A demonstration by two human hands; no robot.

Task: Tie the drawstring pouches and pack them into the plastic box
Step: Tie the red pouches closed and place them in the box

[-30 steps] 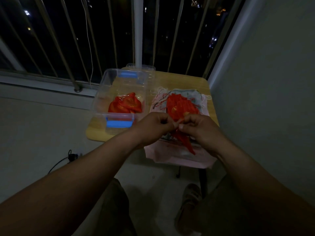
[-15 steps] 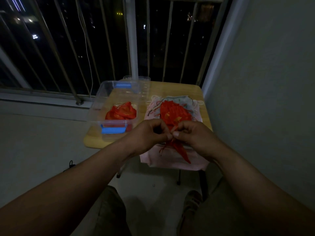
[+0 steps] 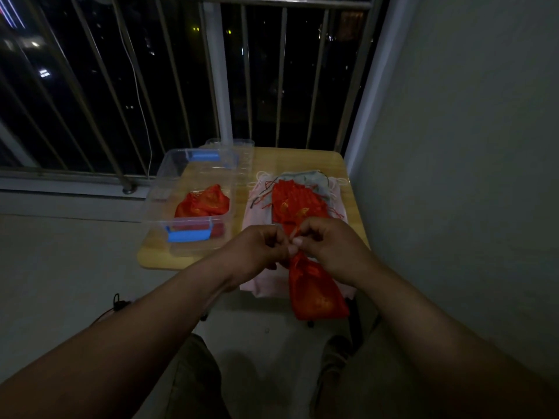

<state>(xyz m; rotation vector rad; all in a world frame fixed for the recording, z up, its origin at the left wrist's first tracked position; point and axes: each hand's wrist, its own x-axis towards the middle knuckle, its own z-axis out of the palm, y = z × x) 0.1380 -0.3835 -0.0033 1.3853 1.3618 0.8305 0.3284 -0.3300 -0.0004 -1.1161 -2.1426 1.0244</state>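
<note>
A red drawstring pouch (image 3: 316,290) hangs below my two hands at the table's near edge. My left hand (image 3: 260,247) and my right hand (image 3: 328,244) meet above its gathered neck, and each pinches the thin red drawstring there. Behind them lies a pile of red pouches (image 3: 298,207) with loose strings, on top of pink and pale blue pouches (image 3: 257,213). To the left stands the clear plastic box (image 3: 157,198) with blue latches. Red pouches (image 3: 202,204) lie inside it.
The small wooden table (image 3: 302,160) stands against a window with metal bars (image 3: 217,86). A grey wall runs close along the right. The box's clear lid (image 3: 242,146) lies behind the box. A black cable (image 3: 116,303) lies on the floor at the left. My knees are below.
The view has tilted up, so the table sits lower in the frame. The held pouch now hangs fuller and lower below my hands, with its neck drawn tight.
</note>
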